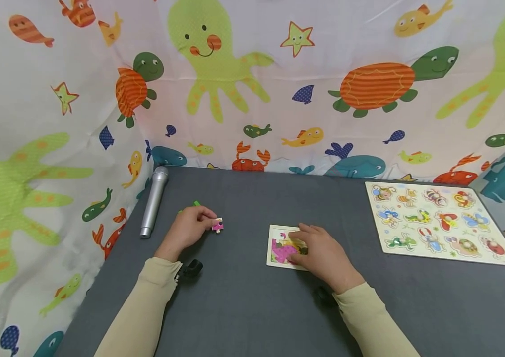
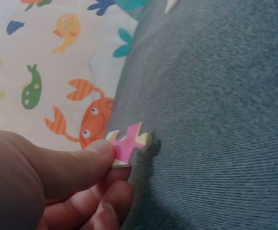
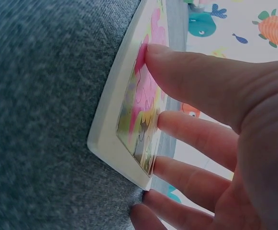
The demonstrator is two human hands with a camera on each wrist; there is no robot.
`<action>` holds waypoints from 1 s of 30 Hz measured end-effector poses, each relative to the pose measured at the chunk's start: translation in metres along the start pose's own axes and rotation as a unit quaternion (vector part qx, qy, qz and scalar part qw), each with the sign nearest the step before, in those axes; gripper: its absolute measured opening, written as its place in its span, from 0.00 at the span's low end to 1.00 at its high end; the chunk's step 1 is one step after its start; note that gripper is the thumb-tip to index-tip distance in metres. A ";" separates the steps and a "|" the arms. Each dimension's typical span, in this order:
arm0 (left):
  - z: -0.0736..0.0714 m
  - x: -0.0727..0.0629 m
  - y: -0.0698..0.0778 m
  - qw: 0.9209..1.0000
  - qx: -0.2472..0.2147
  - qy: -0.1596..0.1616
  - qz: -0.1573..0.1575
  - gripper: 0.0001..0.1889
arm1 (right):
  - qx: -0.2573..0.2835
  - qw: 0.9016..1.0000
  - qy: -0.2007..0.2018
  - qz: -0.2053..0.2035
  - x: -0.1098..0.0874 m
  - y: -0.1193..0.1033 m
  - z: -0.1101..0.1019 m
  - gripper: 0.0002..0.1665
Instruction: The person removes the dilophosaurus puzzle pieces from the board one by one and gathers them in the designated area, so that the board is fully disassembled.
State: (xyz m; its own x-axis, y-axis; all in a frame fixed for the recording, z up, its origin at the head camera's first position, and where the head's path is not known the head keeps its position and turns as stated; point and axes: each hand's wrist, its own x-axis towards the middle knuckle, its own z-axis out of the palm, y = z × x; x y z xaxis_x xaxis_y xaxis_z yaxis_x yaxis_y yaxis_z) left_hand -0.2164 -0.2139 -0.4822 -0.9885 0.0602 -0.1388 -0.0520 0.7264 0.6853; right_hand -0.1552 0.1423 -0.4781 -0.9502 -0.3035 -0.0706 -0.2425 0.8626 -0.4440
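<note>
Between the thumb and fingers of my left hand is a small pink and cream jigsaw piece, pinched just over the cloth. To its right lies a small framed jigsaw puzzle with a pink animal picture, white-rimmed and partly covered by my right hand. In the right wrist view, the thumb touches the pink part of the picture. The other fingers of that hand are spread along the frame's edge. Behind the left hand, bits of a green thing peek out, mostly hidden.
A silver microphone-shaped cylinder lies at the left of the dark grey cloth-covered table. At the right is a large white board with insect pictures. A curtain with sea animals hangs along the back and sides.
</note>
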 end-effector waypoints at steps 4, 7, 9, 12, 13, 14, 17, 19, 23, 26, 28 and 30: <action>0.000 -0.001 0.000 1.000 0.023 -0.008 0.009 0.08 | 0.000 1.000 -0.001 0.001 0.000 0.000 0.000 0.35; 0.000 -0.002 0.000 0.999 0.036 -0.009 0.015 0.08 | 0.000 1.000 -0.003 0.000 0.000 0.000 0.000 0.35; 0.000 -0.002 0.000 0.999 0.041 -0.008 0.016 0.08 | 0.000 1.000 -0.002 -0.001 0.000 0.000 0.000 0.35; 0.000 -0.002 0.002 0.999 0.050 -0.010 0.014 0.08 | -0.002 1.000 0.001 -0.002 0.001 0.001 0.000 0.35; 0.000 -0.002 0.002 0.998 0.053 -0.011 0.012 0.09 | -0.004 1.000 0.002 -0.004 0.001 0.002 0.000 0.35; 0.000 -0.003 0.003 0.998 0.055 -0.011 0.010 0.09 | -0.005 1.000 0.002 -0.006 0.001 0.002 0.000 0.34; 0.000 -0.003 0.003 0.998 0.063 -0.010 0.006 0.09 | -0.010 1.000 0.001 -0.016 0.001 0.004 0.000 0.33; 0.001 -0.004 0.004 0.998 0.066 -0.009 0.005 0.08 | -0.013 1.000 0.000 -0.023 0.001 0.005 -0.001 0.32; 0.002 -0.004 0.005 0.997 0.071 -0.006 0.006 0.08 | -0.013 0.999 -0.004 -0.030 0.001 0.007 -0.003 0.31; 0.003 -0.004 0.006 0.997 0.073 -0.004 0.007 0.07 | -0.009 0.999 -0.007 -0.030 0.001 0.008 -0.005 0.32; 0.004 -0.003 0.006 0.997 0.075 -0.003 0.010 0.07 | -0.004 1.000 -0.010 -0.028 0.001 0.009 -0.005 0.32; 0.004 -0.002 0.006 0.997 0.077 -0.001 0.011 0.07 | 0.001 1.000 -0.014 -0.024 0.002 0.010 -0.006 0.33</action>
State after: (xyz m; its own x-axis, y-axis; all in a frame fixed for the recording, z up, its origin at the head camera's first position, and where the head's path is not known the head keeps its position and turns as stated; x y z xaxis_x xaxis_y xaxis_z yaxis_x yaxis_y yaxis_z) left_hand -0.2136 -0.2071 -0.4809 -0.9888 0.0790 -0.1268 -0.0075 0.8212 0.5706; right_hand -0.1608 0.1523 -0.4777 -0.9320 -0.3548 -0.0738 -0.2865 0.8459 -0.4498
